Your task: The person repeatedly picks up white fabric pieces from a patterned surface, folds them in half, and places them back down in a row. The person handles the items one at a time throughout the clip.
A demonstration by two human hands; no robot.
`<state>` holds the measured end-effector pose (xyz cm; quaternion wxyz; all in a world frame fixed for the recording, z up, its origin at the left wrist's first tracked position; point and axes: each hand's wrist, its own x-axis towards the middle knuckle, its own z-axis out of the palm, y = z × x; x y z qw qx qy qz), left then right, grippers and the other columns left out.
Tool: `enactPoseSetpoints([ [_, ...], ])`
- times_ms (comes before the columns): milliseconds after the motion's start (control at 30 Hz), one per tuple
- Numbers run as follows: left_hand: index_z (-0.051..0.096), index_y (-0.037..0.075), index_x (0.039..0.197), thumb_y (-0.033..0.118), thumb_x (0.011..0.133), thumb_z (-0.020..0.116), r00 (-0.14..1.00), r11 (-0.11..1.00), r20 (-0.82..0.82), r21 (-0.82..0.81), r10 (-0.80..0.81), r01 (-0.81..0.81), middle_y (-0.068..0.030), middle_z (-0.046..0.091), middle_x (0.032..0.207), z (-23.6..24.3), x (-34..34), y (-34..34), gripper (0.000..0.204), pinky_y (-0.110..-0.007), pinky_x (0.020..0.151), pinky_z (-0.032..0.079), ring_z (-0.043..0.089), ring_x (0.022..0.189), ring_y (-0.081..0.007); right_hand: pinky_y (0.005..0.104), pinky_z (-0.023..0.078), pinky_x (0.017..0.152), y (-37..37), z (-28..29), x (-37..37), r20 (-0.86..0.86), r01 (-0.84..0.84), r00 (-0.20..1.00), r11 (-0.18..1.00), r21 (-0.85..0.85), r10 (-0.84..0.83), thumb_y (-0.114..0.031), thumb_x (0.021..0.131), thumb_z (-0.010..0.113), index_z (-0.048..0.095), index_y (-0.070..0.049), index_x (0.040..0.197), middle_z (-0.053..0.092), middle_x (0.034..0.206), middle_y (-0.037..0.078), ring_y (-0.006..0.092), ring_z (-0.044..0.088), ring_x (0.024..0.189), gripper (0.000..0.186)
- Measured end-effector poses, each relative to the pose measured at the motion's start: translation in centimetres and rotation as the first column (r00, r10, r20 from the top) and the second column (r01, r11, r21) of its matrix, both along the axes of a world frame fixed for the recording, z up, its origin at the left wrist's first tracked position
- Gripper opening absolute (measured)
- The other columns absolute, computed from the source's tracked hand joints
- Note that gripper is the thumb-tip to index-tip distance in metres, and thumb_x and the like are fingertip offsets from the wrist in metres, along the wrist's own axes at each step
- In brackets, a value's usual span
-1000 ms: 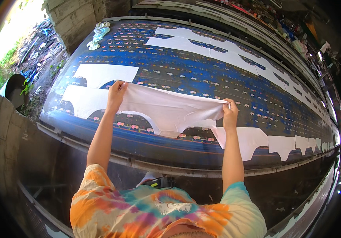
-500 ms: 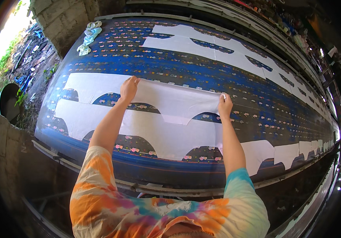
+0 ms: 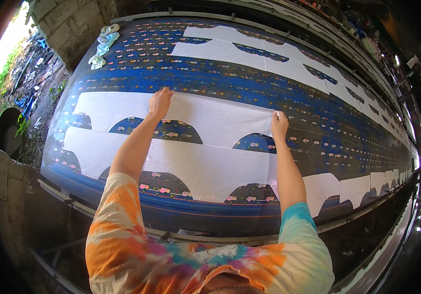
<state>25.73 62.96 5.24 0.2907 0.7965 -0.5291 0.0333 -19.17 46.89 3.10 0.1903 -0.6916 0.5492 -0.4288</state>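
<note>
My left hand (image 3: pixel 160 103) pinches the upper edge of a white cut fabric piece (image 3: pixel 215 115) with curved cutouts. At that piece's upper right corner, my right hand (image 3: pixel 279 125) grips the cloth between thumb and fingers. The piece lies spread on a long blue and dark printing table (image 3: pixel 333 137) covered in small coloured printed motifs, just above another white cut piece (image 3: pixel 205 171) in the front row. More white pieces (image 3: pixel 360 188) continue in that row to the right.
Rows of white pieces (image 3: pixel 218 56) lie along the table's far side. A crumpled pale cloth (image 3: pixel 104 44) is at the far left end. Beyond are a block wall (image 3: pixel 68 32), an opening onto rubble and plants, and a metal rail (image 3: pixel 68 198) along the near edge.
Both hands have moved slightly up and away from me in the view. The held piece, raised and slack a second ago, now lies flatter on the table above the front row.
</note>
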Motion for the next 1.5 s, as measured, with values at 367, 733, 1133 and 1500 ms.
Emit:
enactPoseSetpoints([
  [367,0.054,-0.003,0.13,0.03,0.097,0.059,0.894,0.899,0.098,0.062,-0.437,0.433,-0.0222,0.052,0.137,-2.9,-5.5,1.4,0.047,-0.049,0.104,0.041,0.047,0.13,-0.0408,0.045,0.05,0.077,-0.8,0.1,-0.4,-0.055,0.063,0.997,0.983,0.172,-0.055,-0.032,0.092,0.066,0.069,0.003,0.09,0.07,0.087,0.024,0.0399,0.068,0.086,0.035],
  [733,0.025,-0.007,0.153,0.051,0.103,0.029,0.972,0.941,0.229,0.336,-0.049,-0.032,-0.0229,0.014,0.164,-3.5,-14.7,-2.5,0.076,-0.066,0.117,0.01,0.013,0.152,-0.0395,0.0466,0.046,0.076,-2.3,-0.3,-1.1,0.008,0.026,1.0,0.964,0.266,-0.03,-0.032,0.091,0.066,0.063,0.005,0.087,0.067,0.088,0.027,0.0431,0.064,0.084,0.038],
  [1133,0.023,0.007,0.158,0.048,0.101,0.033,0.863,0.82,0.083,0.37,-0.498,0.437,-0.0124,0.01,0.167,-1.2,-37.8,-11.3,0.07,-0.07,0.116,0.006,0.004,0.153,-0.0376,0.0444,0.05,0.078,-1.3,4.0,-1.1,-0.078,0.053,0.996,0.972,0.228,-0.036,-0.032,0.093,0.062,0.07,0.001,0.093,0.071,0.09,0.02,0.0389,0.067,0.088,0.033],
  [1500,0.026,0.003,0.156,0.052,0.101,0.035,0.984,0.893,0.089,0.438,-0.156,0.102,-0.0151,0.011,0.166,-1.8,-28.2,-6.1,0.074,-0.072,0.114,0.007,0.007,0.153,-0.0402,0.0399,0.051,0.076,4.8,4.0,-19.0,-0.26,0.057,0.965,0.968,0.245,0.009,-0.027,0.091,0.066,0.072,0.0,0.094,0.072,0.088,0.018,0.0315,0.07,0.084,0.028],
])
